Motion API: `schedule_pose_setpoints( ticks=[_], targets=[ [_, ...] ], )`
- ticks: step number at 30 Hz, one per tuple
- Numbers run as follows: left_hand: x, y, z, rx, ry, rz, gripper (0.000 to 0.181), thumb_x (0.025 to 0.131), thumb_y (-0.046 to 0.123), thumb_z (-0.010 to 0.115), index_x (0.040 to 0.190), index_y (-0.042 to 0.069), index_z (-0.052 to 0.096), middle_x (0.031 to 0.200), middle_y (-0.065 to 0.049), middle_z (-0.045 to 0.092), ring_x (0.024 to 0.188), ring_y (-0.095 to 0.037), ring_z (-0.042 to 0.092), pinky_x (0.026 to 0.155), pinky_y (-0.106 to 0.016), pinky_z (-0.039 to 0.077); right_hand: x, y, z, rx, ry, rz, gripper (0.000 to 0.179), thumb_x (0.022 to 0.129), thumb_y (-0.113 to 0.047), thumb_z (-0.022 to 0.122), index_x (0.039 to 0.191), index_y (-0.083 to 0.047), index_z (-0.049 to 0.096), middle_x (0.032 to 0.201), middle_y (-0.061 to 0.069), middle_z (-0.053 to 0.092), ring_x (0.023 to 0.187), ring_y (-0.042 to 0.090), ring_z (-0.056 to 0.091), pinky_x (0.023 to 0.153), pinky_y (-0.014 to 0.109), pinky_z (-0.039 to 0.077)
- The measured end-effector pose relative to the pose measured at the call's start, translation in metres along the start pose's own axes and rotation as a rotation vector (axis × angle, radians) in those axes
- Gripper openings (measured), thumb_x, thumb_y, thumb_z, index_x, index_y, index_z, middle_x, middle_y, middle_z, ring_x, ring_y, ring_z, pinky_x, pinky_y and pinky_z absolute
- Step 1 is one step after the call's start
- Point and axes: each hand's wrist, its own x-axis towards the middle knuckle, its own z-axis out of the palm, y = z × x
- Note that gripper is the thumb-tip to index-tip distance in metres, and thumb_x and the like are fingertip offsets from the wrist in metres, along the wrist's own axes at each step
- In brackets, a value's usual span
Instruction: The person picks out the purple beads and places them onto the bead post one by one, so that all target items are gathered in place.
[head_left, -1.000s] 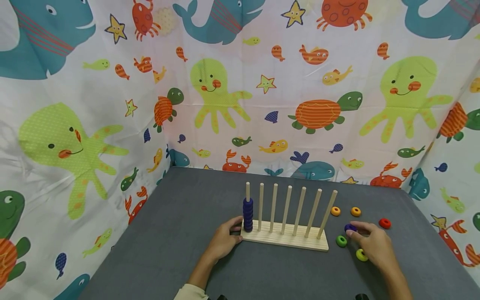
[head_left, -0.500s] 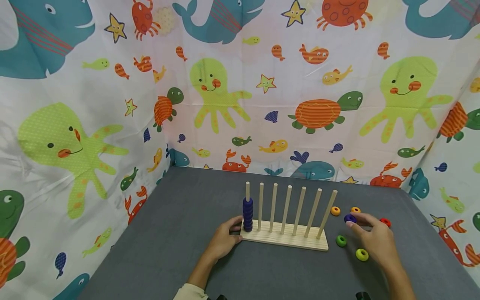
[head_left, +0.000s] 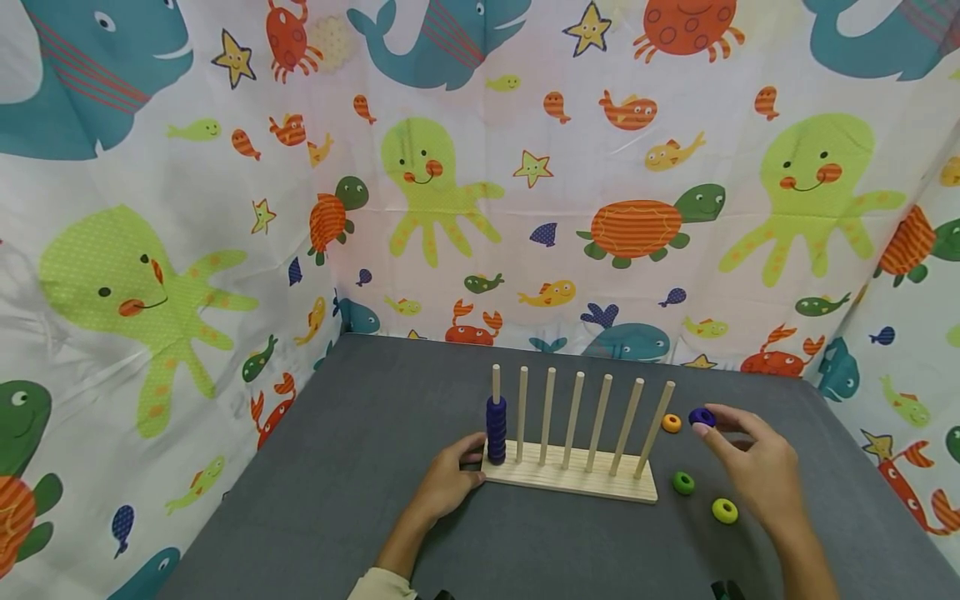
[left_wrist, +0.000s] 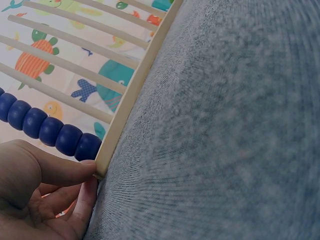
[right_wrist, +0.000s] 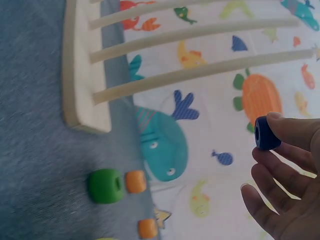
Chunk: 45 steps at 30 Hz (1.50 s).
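Note:
In the head view, a pale wooden peg rack (head_left: pixel 566 477) stands on the grey table. Dark blue ring beads (head_left: pixel 496 433) are stacked on its leftmost peg; the other pegs are bare. The left hand (head_left: pixel 444 485) pinches the left end of the rack's base, as the thumb (left_wrist: pixel 67 170) in the left wrist view shows. Lifted off the table to the right of the rack, one blue bead (head_left: pixel 702 417) is pinched between the thumb and fingers of the right hand (head_left: pixel 761 467). The right wrist view shows this bead (right_wrist: pixel 266 134) with its hole facing the rack side.
On the table right of the rack lie a green bead (head_left: pixel 683 482), a yellow-green bead (head_left: pixel 724 511) and an orange bead (head_left: pixel 671 423). A second orange bead (right_wrist: pixel 148 228) shows in the right wrist view. A curtain (head_left: pixel 480 250) printed with sea animals surrounds the table.
The right hand has raised the blue bead from the table, up and slightly away from the green beads. It now hides the red bead and the second orange bead. The left hand stays put.

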Motion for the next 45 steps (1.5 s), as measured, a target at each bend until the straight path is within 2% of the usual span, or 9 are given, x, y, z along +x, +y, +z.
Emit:
schedule_pose_setpoints(
  ticks=[5, 8, 13, 19, 27, 36, 45],
  targets=[
    [-0.001, 0.001, 0.000, -0.011, 0.000, 0.011, 0.063, 0.090, -0.007, 0.072, 0.151, 0.005, 0.058, 0.150, -0.017, 0.061, 0.130, -0.035, 0.065, 0.105, -0.056, 0.051, 0.001, -0.015, -0.006, 0.014, 0.054, -0.051, 0.043, 0.101, -0.033, 0.074, 0.135, -0.006, 0.071, 0.123, 0.018, 0.068, 0.099, -0.003, 0.055, 0.075, 0.001, 0.040],
    [-0.002, 0.001, 0.000, -0.016, 0.000, 0.014, 0.064, 0.090, -0.008, 0.072, 0.151, 0.005, 0.058, 0.151, -0.017, 0.061, 0.130, -0.036, 0.064, 0.105, -0.057, 0.050, 0.002, -0.023, -0.009, 0.027, 0.073, -0.078, 0.042, 0.100, -0.030, 0.076, 0.135, -0.006, 0.071, 0.122, 0.017, 0.068, 0.096, -0.013, 0.047, 0.079, 0.003, 0.039],
    [-0.002, 0.001, 0.000, -0.019, 0.001, 0.012, 0.064, 0.090, -0.007, 0.073, 0.150, 0.006, 0.058, 0.150, -0.017, 0.061, 0.130, -0.036, 0.064, 0.106, -0.058, 0.049, 0.002, -0.036, -0.012, 0.044, 0.103, -0.100, 0.042, 0.100, -0.026, 0.077, 0.137, -0.008, 0.071, 0.120, 0.014, 0.069, 0.096, -0.010, 0.048, 0.083, 0.006, 0.039],
    [-0.001, 0.000, 0.001, -0.012, 0.002, 0.005, 0.063, 0.091, -0.006, 0.072, 0.151, 0.007, 0.058, 0.150, -0.015, 0.061, 0.130, -0.034, 0.064, 0.106, -0.056, 0.050, -0.002, -0.053, -0.014, 0.062, 0.146, -0.110, 0.041, 0.099, -0.022, 0.077, 0.137, -0.008, 0.070, 0.122, 0.014, 0.070, 0.098, -0.010, 0.049, 0.084, 0.004, 0.038],
    [-0.002, 0.001, 0.001, -0.015, 0.004, 0.009, 0.063, 0.090, -0.007, 0.072, 0.150, 0.006, 0.058, 0.149, -0.017, 0.062, 0.129, -0.036, 0.064, 0.106, -0.057, 0.050, -0.002, -0.072, -0.016, 0.102, 0.183, -0.182, 0.038, 0.096, -0.017, 0.081, 0.132, -0.007, 0.074, 0.121, 0.011, 0.072, 0.095, -0.010, 0.051, 0.083, 0.004, 0.040],
    [-0.003, 0.001, 0.001, -0.020, 0.002, 0.001, 0.063, 0.091, -0.006, 0.073, 0.151, 0.007, 0.058, 0.150, -0.016, 0.062, 0.130, -0.035, 0.064, 0.106, -0.057, 0.049, -0.003, -0.088, -0.012, 0.104, 0.177, -0.237, 0.040, 0.093, -0.011, 0.082, 0.132, -0.008, 0.074, 0.122, 0.011, 0.072, 0.096, -0.009, 0.051, 0.083, 0.005, 0.040],
    [-0.001, 0.001, 0.001, -0.012, 0.011, 0.010, 0.063, 0.089, -0.007, 0.073, 0.150, 0.005, 0.059, 0.149, -0.017, 0.062, 0.129, -0.036, 0.065, 0.106, -0.058, 0.050, 0.000, -0.097, -0.006, 0.156, 0.137, -0.260, 0.040, 0.094, -0.011, 0.082, 0.133, -0.007, 0.074, 0.125, 0.012, 0.070, 0.097, -0.003, 0.054, 0.073, 0.008, 0.046]
  ],
)
